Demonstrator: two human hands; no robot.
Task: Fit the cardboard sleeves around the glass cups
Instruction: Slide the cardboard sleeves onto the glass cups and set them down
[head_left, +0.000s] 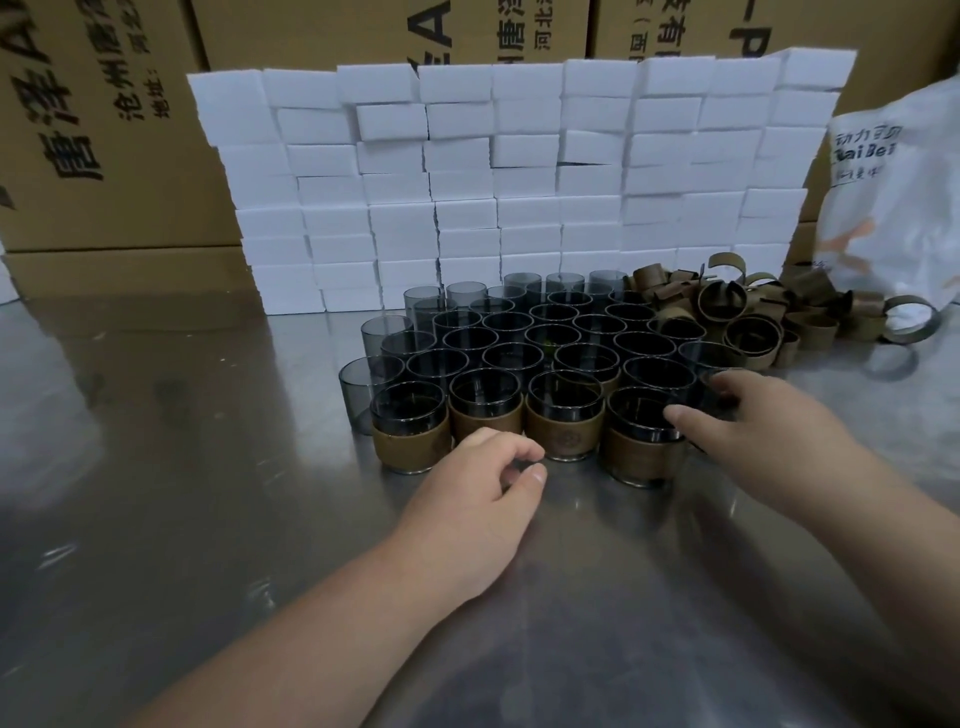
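Several dark smoked glass cups (550, 332) stand packed together on the steel table. The front row wears brown cardboard sleeves, among them one cup (563, 426) at the middle and one cup (641, 447) to its right. A heap of loose brown sleeves (753, 317) lies right of the cups. My left hand (483, 493) hovers just before the front row, fingers loosely curled, holding nothing. My right hand (748, 415) reaches in from the right. Its thumb and fingers curl round a bare glass cup (698, 395) beside the right sleeved cup, and the hand hides most of that cup.
A wall of stacked white boxes (519, 182) rises right behind the cups, with large brown cartons (104, 130) further back. A white printed plastic bag (893, 197) stands at the far right. The shiny steel table (208, 467) spreads to the left and in front.
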